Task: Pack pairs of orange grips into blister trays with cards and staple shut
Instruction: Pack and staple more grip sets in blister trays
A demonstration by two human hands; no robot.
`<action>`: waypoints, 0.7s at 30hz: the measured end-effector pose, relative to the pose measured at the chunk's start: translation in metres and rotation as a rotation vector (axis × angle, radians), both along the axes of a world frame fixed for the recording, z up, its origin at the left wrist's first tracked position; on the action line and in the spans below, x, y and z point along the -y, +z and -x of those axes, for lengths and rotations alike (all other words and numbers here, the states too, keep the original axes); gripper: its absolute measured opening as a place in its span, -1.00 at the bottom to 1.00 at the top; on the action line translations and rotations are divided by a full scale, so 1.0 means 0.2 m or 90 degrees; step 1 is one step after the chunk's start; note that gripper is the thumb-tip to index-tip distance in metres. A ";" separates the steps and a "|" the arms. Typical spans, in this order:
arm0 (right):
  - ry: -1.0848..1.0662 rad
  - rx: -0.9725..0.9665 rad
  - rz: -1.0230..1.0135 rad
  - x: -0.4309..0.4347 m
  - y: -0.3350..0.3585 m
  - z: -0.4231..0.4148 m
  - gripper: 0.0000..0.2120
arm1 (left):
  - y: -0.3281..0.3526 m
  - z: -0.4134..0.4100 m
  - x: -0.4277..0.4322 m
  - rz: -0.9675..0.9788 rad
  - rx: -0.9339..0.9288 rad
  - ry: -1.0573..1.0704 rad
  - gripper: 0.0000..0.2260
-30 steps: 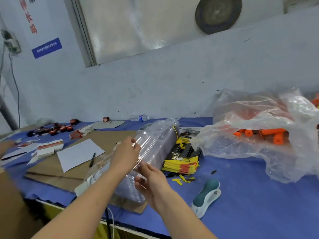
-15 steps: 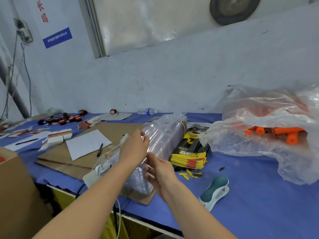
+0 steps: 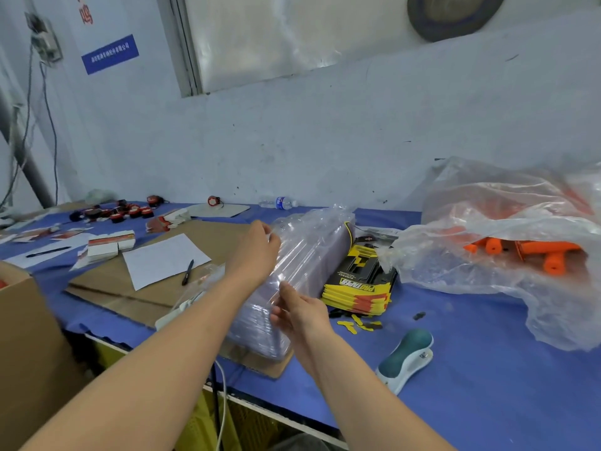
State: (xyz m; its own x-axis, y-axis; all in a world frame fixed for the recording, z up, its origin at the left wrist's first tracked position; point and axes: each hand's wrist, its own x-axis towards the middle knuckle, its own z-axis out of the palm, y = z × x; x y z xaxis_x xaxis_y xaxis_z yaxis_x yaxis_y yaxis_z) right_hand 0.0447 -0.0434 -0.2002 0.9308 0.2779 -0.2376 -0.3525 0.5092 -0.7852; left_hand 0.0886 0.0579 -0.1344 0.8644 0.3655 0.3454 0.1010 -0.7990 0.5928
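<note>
Centre of the counter (image 3: 487, 395): the blister trays (image 3: 309, 255) lie as one nested stack, clear, ribbed and glossy, sleeved in thin crinkled film. The left hand (image 3: 257, 255) curls its fingers over the stack's upper far edge, and the right hand (image 3: 302, 315) pinches the near end between thumb and fingers. By the look of it, the aim is to split one tray from the pack; thin nested plastic clings, hence a hand at each end.

At 3 o'clock, touching the stack, sit the cards (image 3: 361, 284), a fanned yellow-and-black pile of flat printed board, close enough to feed each tray. Further out at 3 o'clock, the orange grips (image 3: 533, 252), matte tubes with flared ends, lie inside a big cloudy plastic bag (image 3: 471, 255), mouth slack. At 5 o'clock the stapler (image 3: 406, 356) waits, teal top, white body, smooth and rounded. At 9 o'clock a cardboard sheet (image 3: 107, 288) carries white paper (image 3: 162, 260) and a pen (image 3: 188, 272).
</note>
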 end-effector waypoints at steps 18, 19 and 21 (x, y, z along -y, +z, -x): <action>-0.218 0.260 0.049 0.56 0.44 -0.01 -0.70 | 0.50 0.44 0.24 0.675 0.174 -0.362 -0.93; -0.221 0.276 0.038 0.65 0.49 0.00 -0.72 | 0.49 0.45 0.26 0.727 0.109 -0.418 -0.94; -0.215 0.302 0.007 0.85 0.57 0.03 -0.65 | 0.44 0.49 0.31 0.823 -0.038 -0.529 -0.93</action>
